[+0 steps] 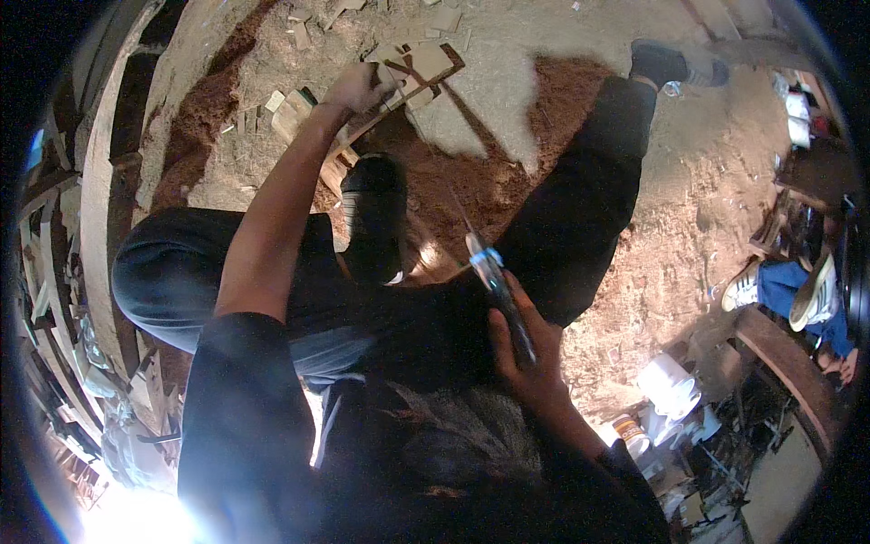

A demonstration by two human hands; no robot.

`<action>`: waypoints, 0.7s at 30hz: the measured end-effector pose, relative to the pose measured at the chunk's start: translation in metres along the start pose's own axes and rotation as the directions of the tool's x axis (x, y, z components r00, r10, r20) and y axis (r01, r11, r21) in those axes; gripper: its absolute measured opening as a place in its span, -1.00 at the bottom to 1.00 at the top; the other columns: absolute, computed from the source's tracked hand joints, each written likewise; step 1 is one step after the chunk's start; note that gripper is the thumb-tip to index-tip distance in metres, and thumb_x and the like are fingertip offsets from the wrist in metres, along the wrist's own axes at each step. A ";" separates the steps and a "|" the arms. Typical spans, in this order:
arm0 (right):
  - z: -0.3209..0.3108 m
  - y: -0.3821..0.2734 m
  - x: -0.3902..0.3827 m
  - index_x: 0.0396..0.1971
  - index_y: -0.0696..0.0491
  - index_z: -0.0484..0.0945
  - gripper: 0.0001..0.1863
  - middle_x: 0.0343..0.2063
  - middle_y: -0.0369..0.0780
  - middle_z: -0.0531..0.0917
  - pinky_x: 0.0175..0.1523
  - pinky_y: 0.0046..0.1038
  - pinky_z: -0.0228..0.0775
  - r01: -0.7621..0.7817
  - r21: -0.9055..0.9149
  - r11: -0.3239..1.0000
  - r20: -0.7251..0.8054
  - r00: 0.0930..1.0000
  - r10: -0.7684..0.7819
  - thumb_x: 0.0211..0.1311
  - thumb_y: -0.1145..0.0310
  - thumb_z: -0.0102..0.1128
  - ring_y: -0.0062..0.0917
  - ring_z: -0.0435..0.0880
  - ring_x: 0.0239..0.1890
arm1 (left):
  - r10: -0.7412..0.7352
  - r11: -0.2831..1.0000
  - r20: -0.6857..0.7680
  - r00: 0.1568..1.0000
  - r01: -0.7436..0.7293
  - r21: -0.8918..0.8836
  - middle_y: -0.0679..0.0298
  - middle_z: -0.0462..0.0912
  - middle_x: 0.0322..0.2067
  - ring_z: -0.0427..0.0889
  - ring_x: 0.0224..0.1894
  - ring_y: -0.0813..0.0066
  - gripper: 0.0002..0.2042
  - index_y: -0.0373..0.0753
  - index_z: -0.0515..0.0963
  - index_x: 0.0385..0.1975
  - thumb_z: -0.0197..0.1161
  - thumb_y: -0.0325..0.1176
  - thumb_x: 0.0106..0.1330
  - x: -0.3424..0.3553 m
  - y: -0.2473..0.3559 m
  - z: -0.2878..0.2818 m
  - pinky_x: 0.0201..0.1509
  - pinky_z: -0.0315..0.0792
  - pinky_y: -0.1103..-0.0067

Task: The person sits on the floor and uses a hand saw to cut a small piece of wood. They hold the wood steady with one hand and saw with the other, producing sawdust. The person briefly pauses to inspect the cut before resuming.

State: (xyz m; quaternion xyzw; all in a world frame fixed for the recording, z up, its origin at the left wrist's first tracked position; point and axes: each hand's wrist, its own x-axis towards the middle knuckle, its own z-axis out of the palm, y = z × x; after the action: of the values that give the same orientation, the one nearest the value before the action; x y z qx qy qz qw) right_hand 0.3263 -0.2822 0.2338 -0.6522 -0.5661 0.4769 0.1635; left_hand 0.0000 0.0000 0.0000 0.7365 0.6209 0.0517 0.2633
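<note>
My left hand, arm stretched forward, is closed beside a rusty brown bar clamp and appears to grip part of it. The fingers hide the exact hold. A pale flat piece lies by the clamp's jaws. Near my lap, my right hand is wrapped round a thin-bladed hand tool. Its dark handle has a blue band, and its narrow blade points forward, away from me and apart from the clamp.
Beside my left forearm lies a wooden block. My black shoe stands just below the clamp. Reddish sawdust and wood scraps cover the ground. Timber is stacked at left. White buckets and another person's shoes are at right.
</note>
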 end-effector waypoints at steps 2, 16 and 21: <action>0.004 -0.001 0.014 0.37 0.18 0.41 -0.50 -0.52 -0.19 0.71 -0.42 -0.53 0.48 0.076 -0.002 0.997 -0.012 0.997 -0.076 0.50 0.36 0.14 -0.60 0.68 -0.55 | -0.059 0.996 0.040 0.997 0.061 -0.058 -0.22 0.71 -0.33 0.73 -0.19 -0.19 -0.48 -0.45 0.64 -0.25 0.39 0.05 0.27 0.008 0.007 -0.019 -0.06 0.58 0.14; -0.009 0.003 -0.011 0.39 -0.02 0.41 -0.42 -0.32 -0.02 0.78 -0.20 -0.24 0.62 -0.006 0.033 0.999 0.005 1.000 0.006 0.40 0.28 0.26 -0.17 0.81 -0.35 | 0.008 0.995 0.034 0.999 -0.005 -0.098 -0.17 0.71 -0.37 0.73 -0.26 -0.13 -0.50 -0.45 0.65 -0.23 0.37 0.02 0.31 -0.002 -0.014 0.003 -0.11 0.59 0.20; -0.012 0.004 -0.008 0.37 0.03 0.43 -0.45 -0.29 -0.01 0.78 -0.16 -0.23 0.62 -0.086 -0.051 0.995 0.032 0.996 0.087 0.42 0.27 0.24 -0.16 0.82 -0.30 | -0.002 1.000 0.073 0.997 0.000 0.023 -0.18 0.70 -0.38 0.73 -0.25 -0.13 -0.49 -0.44 0.64 -0.23 0.33 0.04 0.35 -0.004 0.002 0.000 -0.09 0.59 0.19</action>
State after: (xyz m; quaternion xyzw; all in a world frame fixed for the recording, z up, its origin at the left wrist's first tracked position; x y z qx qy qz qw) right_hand 0.3390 -0.2865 0.2403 -0.6718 -0.5515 0.4805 0.1169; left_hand 0.0005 -0.0044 0.0020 0.7406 0.6119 0.0174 0.2772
